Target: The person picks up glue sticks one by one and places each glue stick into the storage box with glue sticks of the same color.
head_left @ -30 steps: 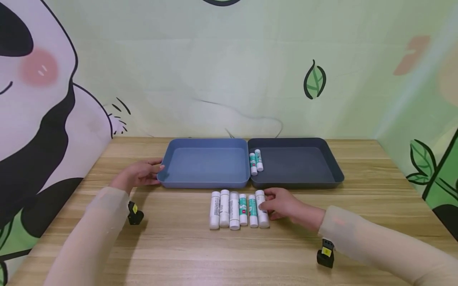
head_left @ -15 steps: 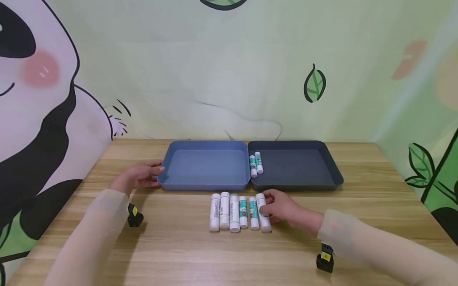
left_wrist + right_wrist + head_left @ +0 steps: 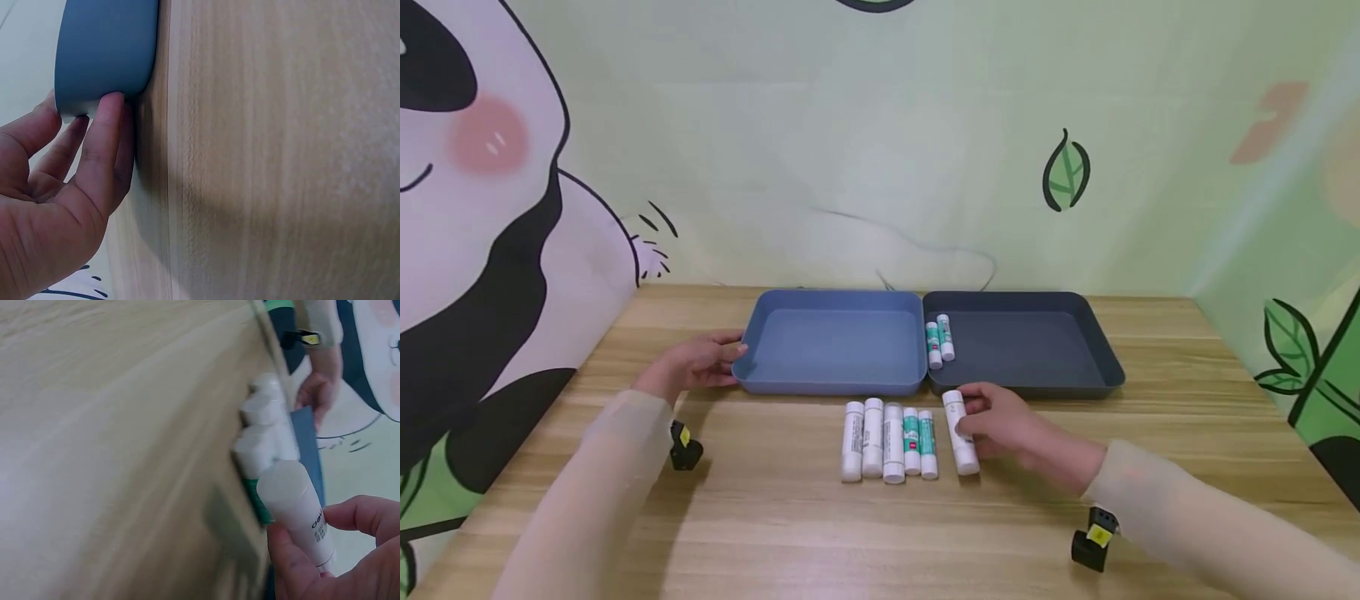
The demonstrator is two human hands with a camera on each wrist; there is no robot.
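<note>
My right hand (image 3: 1003, 425) pinches a large white glue stick (image 3: 961, 437) between thumb and fingers, just right of a row on the table. Dark print shows on its side in the right wrist view, where its round white end (image 3: 286, 487) faces the camera. That row has three white glue sticks (image 3: 872, 437) and two smaller teal-and-white glue sticks (image 3: 928, 446). My left hand (image 3: 703, 360) holds the near left corner of the blue tray (image 3: 827, 388). In the left wrist view the thumb is at the tray's rim and the fingertips (image 3: 111, 103) touch its outer wall.
A dark grey tray (image 3: 1037, 350) stands against the blue tray's right side. Two teal-and-white glue sticks (image 3: 945, 337) lie along its left wall. A printed cloth wall (image 3: 880, 167) rises behind the wooden table (image 3: 775, 517).
My right hand has drawn the white glue stick to the right, away from the row, leaving a gap beside the teal ones. My left hand has stayed at the blue tray's corner.
</note>
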